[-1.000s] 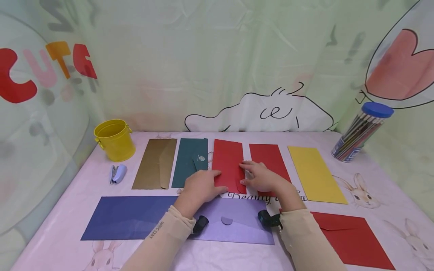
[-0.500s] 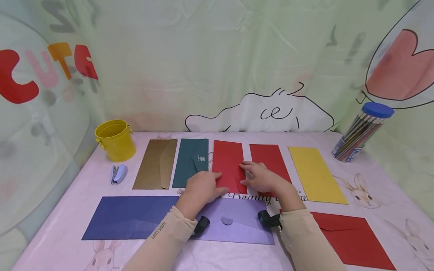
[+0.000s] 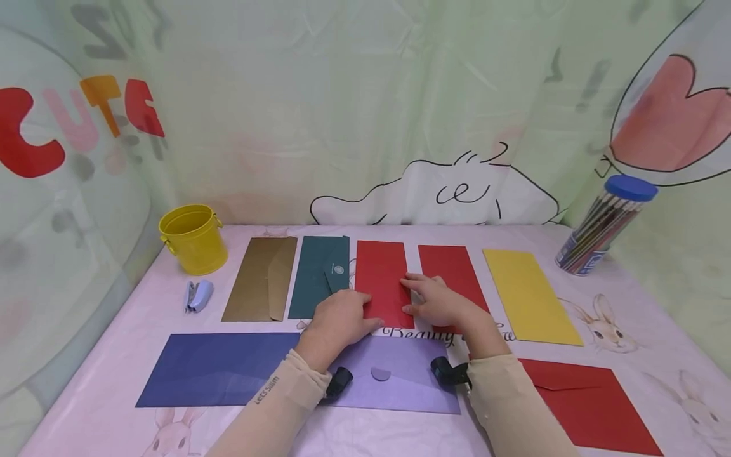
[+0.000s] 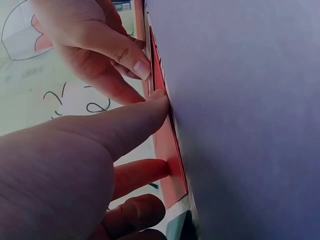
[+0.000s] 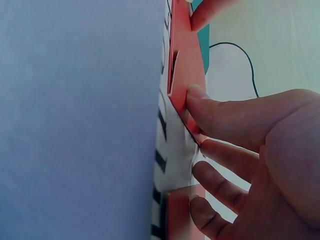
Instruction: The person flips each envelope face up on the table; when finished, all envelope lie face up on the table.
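A red envelope [image 3: 379, 273] lies upright on the table in the head view, between both hands. My left hand [image 3: 338, 320] touches its left side, thumb along the lower edge and fingers spread toward the green envelope [image 3: 311, 279]. From the other side, my right hand [image 3: 442, 303] rests thumb and forefinger apart on the right edge, over part of a second red envelope [image 3: 448, 266]. In the right wrist view, the thumb presses on the red envelope [image 5: 186, 75] beside a slightly raised flap. Below the hands lies a lilac envelope [image 3: 400, 381], partly under the wrists.
A brown envelope [image 3: 251, 279] and a yellow envelope [image 3: 531, 295] flank the row. In front are a blue envelope [image 3: 211, 368] and a red one [image 3: 599, 406]. A yellow bucket [image 3: 197, 244], a stapler [image 3: 198, 296] and a tub of pencils [image 3: 599, 228] stand around the edges.
The red envelope between the hands has turned slightly, so its top edge lies more level, and it sits a little nearer me. Both hands stay at its sides. The view has tilted slightly.
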A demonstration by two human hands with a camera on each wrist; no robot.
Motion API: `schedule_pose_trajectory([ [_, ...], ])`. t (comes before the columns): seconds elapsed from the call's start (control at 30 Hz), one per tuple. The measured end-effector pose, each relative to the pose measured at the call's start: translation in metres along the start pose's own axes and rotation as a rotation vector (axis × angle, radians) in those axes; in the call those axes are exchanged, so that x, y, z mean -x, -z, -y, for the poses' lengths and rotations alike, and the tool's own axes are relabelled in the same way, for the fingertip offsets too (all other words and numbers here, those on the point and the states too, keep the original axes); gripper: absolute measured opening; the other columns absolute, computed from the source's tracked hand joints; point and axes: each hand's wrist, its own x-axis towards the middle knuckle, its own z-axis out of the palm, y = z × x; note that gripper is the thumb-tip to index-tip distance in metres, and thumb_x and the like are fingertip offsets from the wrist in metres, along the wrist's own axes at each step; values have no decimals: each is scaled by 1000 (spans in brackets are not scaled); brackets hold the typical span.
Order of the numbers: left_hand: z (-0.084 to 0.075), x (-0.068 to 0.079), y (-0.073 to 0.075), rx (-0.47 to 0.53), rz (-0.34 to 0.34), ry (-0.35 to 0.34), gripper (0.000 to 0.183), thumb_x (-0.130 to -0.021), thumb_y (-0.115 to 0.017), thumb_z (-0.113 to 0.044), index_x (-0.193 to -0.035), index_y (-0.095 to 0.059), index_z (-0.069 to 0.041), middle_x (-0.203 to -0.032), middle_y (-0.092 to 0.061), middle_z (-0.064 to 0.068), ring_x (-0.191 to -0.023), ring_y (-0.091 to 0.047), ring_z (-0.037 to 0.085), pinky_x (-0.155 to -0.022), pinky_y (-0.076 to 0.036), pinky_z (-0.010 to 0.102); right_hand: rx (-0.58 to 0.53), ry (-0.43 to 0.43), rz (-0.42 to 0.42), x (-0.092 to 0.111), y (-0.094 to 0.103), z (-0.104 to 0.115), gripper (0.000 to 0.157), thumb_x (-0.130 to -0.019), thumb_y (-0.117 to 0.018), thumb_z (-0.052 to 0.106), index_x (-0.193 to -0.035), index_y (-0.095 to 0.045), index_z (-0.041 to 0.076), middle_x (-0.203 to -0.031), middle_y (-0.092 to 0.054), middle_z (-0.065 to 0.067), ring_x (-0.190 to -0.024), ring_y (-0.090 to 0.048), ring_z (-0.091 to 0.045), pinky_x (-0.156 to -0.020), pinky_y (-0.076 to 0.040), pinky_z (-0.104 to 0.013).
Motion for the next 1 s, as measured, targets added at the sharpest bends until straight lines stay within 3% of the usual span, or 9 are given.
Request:
schedule_pose_trajectory([
  [0.1, -2, -2, -1, 3, 8, -14, 58, -84, -80, -38, -133, -66, -11, -117, -67, 8, -102, -64, 26, -82, -56, 44, -33, 3, -8, 3, 4, -1, 65, -92, -72, 22, -150, -47, 5, -155, -37, -20, -138, -33, -46, -97, -47, -57],
  [0.2, -9, -4, -2, 21, 22, -76, 52, -88, -77, -34, -133, -65, -10, -117, -67, 7, -104, -64, 24, -85, -55, 43, -95, 6, -44, 9, 11, -5, 60, -94, -70, 21, -149, -49, 7, -150, -42, -22, -132, -42, -45, -96, -48, -56],
  [0.33, -29, -4, -3, 25, 38, -194, 47, -90, -74, -33, -131, -66, -12, -116, -66, 3, -105, -63, 19, -86, -54, 38, -144, 23, -100, 24, 24, -13, 56, -96, -67, 21, -147, -49, 5, -145, -46, -24, -125, -49, -44, -96, -48, -56],
  [0.43, -50, -5, -3, -7, 49, -239, 46, -90, -74, -36, -131, -66, -16, -119, -65, 1, -108, -62, 17, -91, -51, 38, -128, 32, -124, 35, 33, -24, 57, -96, -68, 21, -146, -49, 1, -143, -47, -26, -123, -49, -46, -96, -47, -58],
  [0.53, -74, -10, -8, -10, 78, -229, 50, -89, -74, -40, -135, -65, -22, -125, -63, -2, -113, -59, 16, -96, -46, 41, -101, 22, -139, 46, 39, -41, 58, -94, -70, 20, -144, -50, -2, -142, -47, -29, -121, -50, -49, -93, -48, -60],
  [0.73, -113, -20, -36, -46, 106, -146, 63, -82, -77, -50, -140, -61, -33, -135, -55, -3, -124, -50, 20, -105, -37, 48, -62, -54, -148, 56, 42, -75, 61, -92, -73, 15, -142, -48, -9, -137, -47, -35, -119, -49, -53, -91, -49, -60],
  [0.87, -119, -22, -49, -140, 69, -142, 64, -80, -78, -54, -139, -61, -36, -129, -54, -2, -117, -49, 19, -98, -39, 43, -75, -129, -126, 53, 42, -84, 64, -90, -75, 16, -141, -48, -10, -136, -48, -35, -117, -50, -53, -87, -53, -55],
  [1.0, -117, -23, -53, -212, 31, -145, 61, -79, -78, -57, -136, -64, -38, -122, -55, -2, -111, -50, 17, -92, -40, 40, -88, -182, -78, 50, 42, -84, 68, -89, -77, 19, -141, -47, -12, -135, -47, -36, -119, -47, -53, -85, -55, -52],
])
